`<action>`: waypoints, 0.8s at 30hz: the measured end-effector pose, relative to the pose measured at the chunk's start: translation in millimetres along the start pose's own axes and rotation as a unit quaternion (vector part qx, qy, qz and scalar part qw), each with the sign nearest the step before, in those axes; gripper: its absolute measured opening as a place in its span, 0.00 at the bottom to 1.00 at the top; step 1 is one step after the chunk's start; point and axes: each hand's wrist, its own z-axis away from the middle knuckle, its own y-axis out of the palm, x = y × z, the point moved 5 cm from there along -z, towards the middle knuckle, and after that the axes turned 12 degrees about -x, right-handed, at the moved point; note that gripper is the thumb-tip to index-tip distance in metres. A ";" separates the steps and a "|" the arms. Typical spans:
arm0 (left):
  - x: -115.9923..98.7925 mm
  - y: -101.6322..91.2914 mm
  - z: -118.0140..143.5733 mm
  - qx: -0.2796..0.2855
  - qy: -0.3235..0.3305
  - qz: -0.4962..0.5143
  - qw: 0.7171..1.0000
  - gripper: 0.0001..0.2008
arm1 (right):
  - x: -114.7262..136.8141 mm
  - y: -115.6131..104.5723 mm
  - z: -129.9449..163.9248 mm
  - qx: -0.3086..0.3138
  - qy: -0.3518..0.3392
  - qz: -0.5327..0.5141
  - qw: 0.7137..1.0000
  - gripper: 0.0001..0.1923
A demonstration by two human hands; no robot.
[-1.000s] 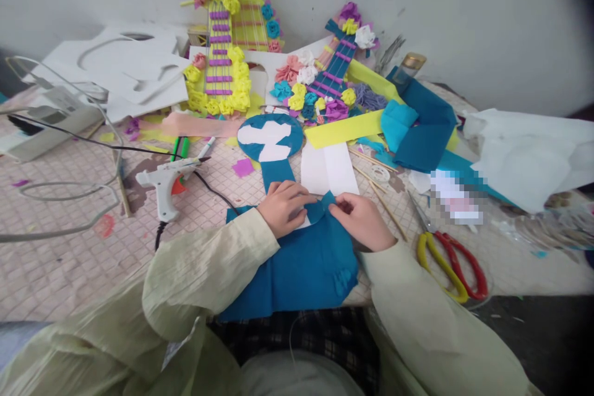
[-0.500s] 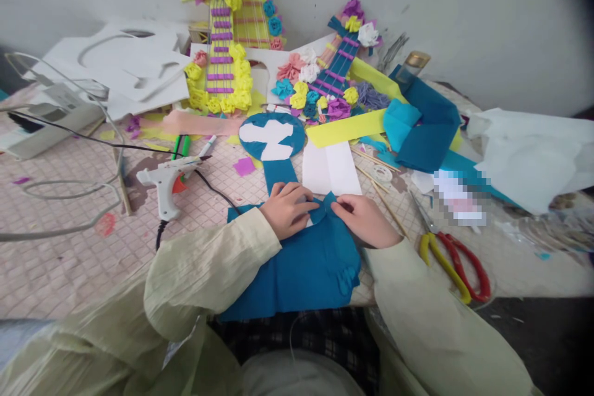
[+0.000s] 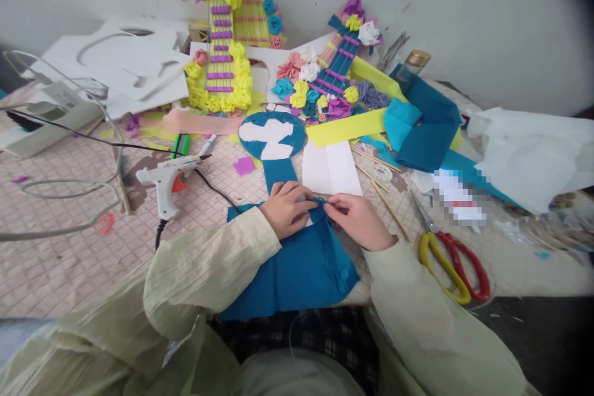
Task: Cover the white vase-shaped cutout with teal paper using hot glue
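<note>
A sheet of blue crepe paper (image 3: pixel 288 278) lies at the table's front edge, partly hanging over it. My left hand (image 3: pixel 288 209) rests palm down on its upper part, fingers spread and pressing, with a bit of white showing beneath. Pinched between the thumb and fingers of my right hand (image 3: pixel 355 216) is the paper's upper right edge, folded inward close to my left fingertips. Beyond my left hand, a blue strip (image 3: pixel 279 174) runs up to a round blue piece (image 3: pixel 248 147) with a bare white middle. What lies under the paper is mostly hidden.
Scissors (image 3: pixel 455 266) lie at right, a white glue gun (image 3: pixel 166 189) with its cord at left. Folded white paper (image 3: pixel 330 168) and wooden sticks (image 3: pixel 390 210) are near my right hand. Behind stand flower-trimmed yellow (image 3: pixel 221 55) and blue (image 3: pixel 338 68) instrument-shaped crafts.
My right hand has moved slightly left, folding the raised paper edge inward toward my left fingers. The sheet's right side is drawn in and creased. My left hand stays in place.
</note>
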 end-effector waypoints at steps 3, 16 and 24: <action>1.9 -1.7 -1.0 -0.011 -0.008 0.020 1.000 0.13 | -0.7 -2.7 1.0 0.003 -0.004 -0.013 1.000 0.13; -11.6 -36.4 -9.4 0.026 -0.081 0.003 0.996 0.13 | -12.7 -4.4 61.4 -0.082 -0.193 0.127 0.969 0.16; -18.0 -92.2 62.0 0.085 -0.274 -0.014 0.958 0.24 | -24.1 -11.1 31.4 0.028 0.054 -0.186 0.981 0.21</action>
